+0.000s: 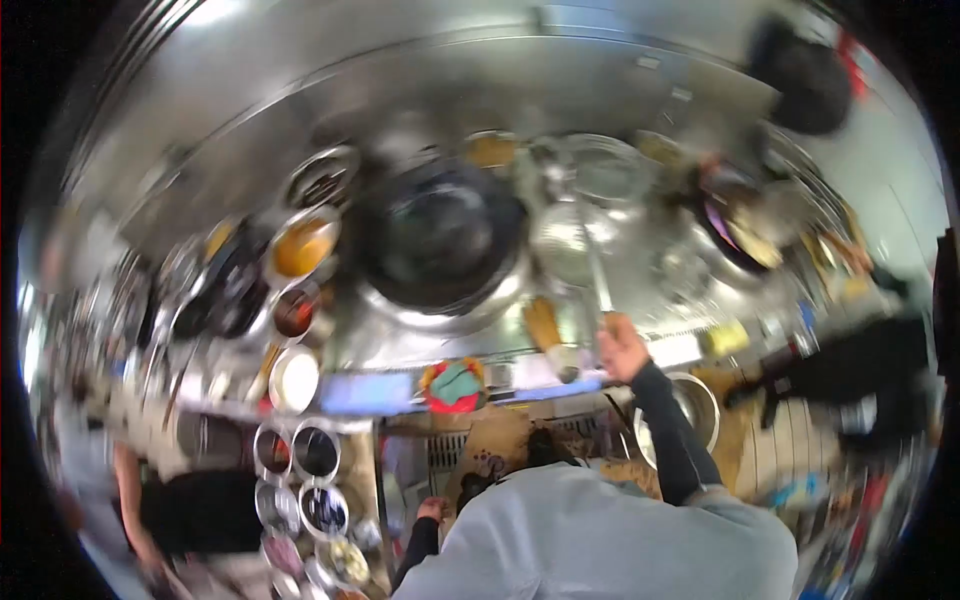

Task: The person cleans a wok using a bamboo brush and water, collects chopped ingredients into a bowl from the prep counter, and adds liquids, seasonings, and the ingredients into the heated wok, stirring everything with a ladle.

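My right hand is closed around the near end of a long metal handle. The handle runs away from me across the steel counter; its far end blurs in among round metal vessels, so I cannot tell what tool it belongs to. Left of it lies a brush-like tool with a tan body. A large dark wok sits on the stove further left, its inside dark and shiny. Low beside my body, my left hand has its fingers curled, with nothing visible in them.
Bowls of orange sauce and red sauce stand left of the wok. A red and green cloth bundle lies at the counter edge. Several ingredient pots stand lower left, near another person's arm. A second pan is at right.
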A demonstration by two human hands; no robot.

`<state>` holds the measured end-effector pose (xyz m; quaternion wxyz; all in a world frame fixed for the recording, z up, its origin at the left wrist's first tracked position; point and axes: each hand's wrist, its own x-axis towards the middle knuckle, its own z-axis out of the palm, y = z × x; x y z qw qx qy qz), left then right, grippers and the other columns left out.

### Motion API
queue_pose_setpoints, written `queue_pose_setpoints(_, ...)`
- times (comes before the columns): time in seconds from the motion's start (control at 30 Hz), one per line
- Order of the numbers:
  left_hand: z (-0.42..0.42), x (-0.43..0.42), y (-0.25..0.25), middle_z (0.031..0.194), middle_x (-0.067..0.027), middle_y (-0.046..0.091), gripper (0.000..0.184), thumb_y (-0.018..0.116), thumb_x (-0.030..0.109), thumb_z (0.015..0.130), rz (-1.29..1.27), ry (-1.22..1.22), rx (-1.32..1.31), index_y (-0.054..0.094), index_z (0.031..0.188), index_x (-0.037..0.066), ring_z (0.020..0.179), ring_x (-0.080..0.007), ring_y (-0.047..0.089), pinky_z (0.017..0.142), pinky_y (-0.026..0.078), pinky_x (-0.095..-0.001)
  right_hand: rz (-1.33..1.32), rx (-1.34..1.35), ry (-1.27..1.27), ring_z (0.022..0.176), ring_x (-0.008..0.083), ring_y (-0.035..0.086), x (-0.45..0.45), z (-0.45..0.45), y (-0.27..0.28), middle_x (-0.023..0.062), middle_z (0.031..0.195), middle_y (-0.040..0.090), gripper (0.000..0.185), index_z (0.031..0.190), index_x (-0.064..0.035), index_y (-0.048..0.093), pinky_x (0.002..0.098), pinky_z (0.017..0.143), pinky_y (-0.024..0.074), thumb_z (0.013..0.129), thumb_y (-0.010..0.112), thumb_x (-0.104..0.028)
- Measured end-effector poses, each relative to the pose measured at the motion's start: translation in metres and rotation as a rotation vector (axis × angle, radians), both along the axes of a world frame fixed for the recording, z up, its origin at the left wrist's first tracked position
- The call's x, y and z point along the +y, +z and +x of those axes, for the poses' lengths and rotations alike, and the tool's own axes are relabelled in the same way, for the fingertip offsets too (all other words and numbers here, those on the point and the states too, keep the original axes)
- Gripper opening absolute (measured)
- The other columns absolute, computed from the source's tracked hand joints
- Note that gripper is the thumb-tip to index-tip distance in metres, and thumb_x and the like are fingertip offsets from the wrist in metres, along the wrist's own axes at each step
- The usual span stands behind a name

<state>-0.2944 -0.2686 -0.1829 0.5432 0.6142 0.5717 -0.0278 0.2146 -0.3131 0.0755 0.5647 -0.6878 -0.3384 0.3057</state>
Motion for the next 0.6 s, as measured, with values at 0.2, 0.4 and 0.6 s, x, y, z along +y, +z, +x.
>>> queue_pose_setpoints(0.2, -0.038, -0.049, -0.057, 0.086, -0.0101, 0.060, 0.026, 0.069, 0.022, 0.063, 0.182, -0.485, 0.356, 0.056, 0.082, 0.008, 0.082, -0.0274, 0.057, 0.069, 0.047, -0.0379, 0.020, 0.309, 0.400, 0.038, 0.0085, 0.039, 0.075, -0.023, 0.060, 0.0023, 0.063, 0.044, 0.023, 0.104, -0.0029, 0.039, 0.0220, 0.033, 0.0340, 0.082, 0.045, -0.007)
queue_pose_setpoints(0.4, -0.009, -0.031, -0.035, 0.076, -0.0070, 0.060, 0.014, 0.051, 0.017, 0.076, 0.120, -0.110, 0.232, 0.059, 0.080, 0.007, 0.066, -0.0159, 0.060, 0.059, 0.047, -0.0303, -0.089, 0.347, 0.814, 0.037, 0.0074, 0.037, 0.183, -0.087, 0.089, 0.0002, 0.060, 0.042, 0.021, 0.101, -0.0048, 0.043, 0.0224, 0.031, 0.0310, 0.081, 0.047, -0.006)
queue_pose_setpoints(0.6, -0.004, 0.002, -0.014, 0.078, -0.0064, 0.060, 0.016, 0.047, 0.014, 0.080, -0.143, 0.603, -0.113, 0.057, 0.087, 0.005, 0.063, -0.0181, 0.059, 0.055, 0.048, -0.0301, -0.047, -0.379, 0.568, 0.063, 0.0303, 0.052, 0.325, -0.177, 0.025, 0.0136, 0.074, 0.055, 0.017, 0.089, -0.0035, 0.045, 0.0383, 0.056, 0.0422, 0.077, 0.050, -0.014)
